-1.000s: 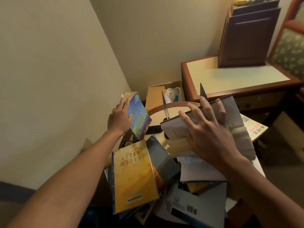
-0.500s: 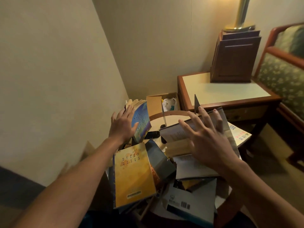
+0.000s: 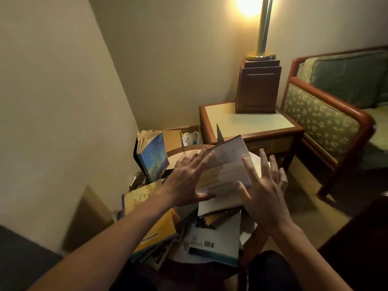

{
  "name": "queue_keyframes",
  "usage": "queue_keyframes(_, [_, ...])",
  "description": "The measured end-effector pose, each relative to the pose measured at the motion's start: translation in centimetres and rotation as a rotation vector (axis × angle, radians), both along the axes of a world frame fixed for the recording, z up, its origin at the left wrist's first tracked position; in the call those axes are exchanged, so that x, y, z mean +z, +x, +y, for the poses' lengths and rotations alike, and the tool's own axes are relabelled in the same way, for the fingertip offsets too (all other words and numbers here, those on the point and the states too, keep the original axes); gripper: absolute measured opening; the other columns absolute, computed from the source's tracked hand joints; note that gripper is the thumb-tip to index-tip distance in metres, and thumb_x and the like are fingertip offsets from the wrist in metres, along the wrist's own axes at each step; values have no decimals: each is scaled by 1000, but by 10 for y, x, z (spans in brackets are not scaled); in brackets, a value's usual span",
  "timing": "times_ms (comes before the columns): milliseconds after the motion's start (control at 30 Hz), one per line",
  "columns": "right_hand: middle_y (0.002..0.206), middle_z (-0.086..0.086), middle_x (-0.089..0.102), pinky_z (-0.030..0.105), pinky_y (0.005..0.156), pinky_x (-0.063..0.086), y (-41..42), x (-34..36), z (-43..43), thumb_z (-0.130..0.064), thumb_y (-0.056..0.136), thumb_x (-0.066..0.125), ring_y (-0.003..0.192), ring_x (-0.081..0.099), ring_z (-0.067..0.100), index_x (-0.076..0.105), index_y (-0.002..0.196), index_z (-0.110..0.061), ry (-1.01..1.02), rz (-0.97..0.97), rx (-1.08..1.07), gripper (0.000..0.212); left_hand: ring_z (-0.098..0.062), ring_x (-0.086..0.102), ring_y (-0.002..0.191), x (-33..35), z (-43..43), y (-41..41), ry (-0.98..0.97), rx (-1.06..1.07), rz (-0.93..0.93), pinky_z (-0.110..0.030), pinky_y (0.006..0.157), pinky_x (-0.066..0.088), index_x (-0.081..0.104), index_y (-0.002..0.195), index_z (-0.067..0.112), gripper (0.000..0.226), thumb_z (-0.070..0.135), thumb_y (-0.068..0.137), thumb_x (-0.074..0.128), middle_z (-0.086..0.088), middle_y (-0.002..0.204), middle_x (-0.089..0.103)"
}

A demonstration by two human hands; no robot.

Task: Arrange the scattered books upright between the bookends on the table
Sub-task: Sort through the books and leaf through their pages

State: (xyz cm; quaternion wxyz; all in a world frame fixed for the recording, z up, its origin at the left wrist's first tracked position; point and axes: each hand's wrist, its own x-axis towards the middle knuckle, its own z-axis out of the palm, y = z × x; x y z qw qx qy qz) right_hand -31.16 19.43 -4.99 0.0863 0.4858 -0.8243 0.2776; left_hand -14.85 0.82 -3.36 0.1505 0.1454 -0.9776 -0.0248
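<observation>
Now my fingers (image 3: 201,162) are spread straight, left hand (image 3: 186,181) and right hand (image 3: 266,192) bracketing the half-open pale book (image 3: 226,164) atop the pile (image 3: 210,238). Standing it up seems the step in hand; next it should close and slot between the far bookends (image 3: 219,134).

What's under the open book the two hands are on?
Under the open book lies a white book, then a messy heap with the barcode book. The table top below is mostly covered, so anything deeper is hidden.

blue book (image 3: 153,159) | yellow book (image 3: 161,231) | armchair (image 3: 321,120): green floral | lamp base (image 3: 257,89): brown
</observation>
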Motion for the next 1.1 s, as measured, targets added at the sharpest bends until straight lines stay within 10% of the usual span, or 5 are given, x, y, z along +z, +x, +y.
queue_keyframes(267, [167, 9, -3, 66, 109, 37, 12, -33, 14, -32, 93, 65, 150, 11, 40, 4, 154, -57, -87, -424, -23, 89, -38, 55, 122, -3, -4, -24, -56, 70, 82, -60, 93, 52, 15, 160, 13, 116, 21, 70, 87, -17, 156, 39])
queue_keyframes(467, [168, 7, -4, 32, 104, 38, 21, -42, 11, -20, 99, 62, 146, 24, 34, 11, 155, -50, -182, -627, -54, 81, -22, 72, 84, 1, -2, -40, 134, 50, -13, -35, 70, 60, 39, 152, 15, 83, 34, 83, 81, -8, 105, 75])
queue_keyframes(600, [164, 7, 14, 0, 86, 31, 21, -43, 9, -5, 99, 57, 147, 21, 22, 25, 156, -38, -234, -746, -90, 74, -5, 52, 57, 2, 4, -51, 236, 89, -104, -21, 55, 36, 75, 100, 13, 30, 41, 94, 67, 7, 69, 63])
queue_keyframes(933, [166, 11, 13, 55, 107, 46, 7, -32, -10, 3, 95, 56, 151, 16, 33, 44, 148, -35, -374, -791, -139, 66, -15, 52, 54, 11, -11, -52, 442, 163, -34, -31, 54, 39, 68, 67, 20, 35, 38, 96, 65, 6, 58, 57])
queue_keyframes(1100, [149, 4, 45, 29, 80, 61, 2, -21, -10, -3, 98, 56, 110, 63, 16, 43, 149, -31, -312, -827, -55, 60, -15, 56, 55, 24, -11, -37, 586, 274, 113, -24, 48, 38, 71, 65, 14, 54, 65, 80, 62, 2, 60, 61])
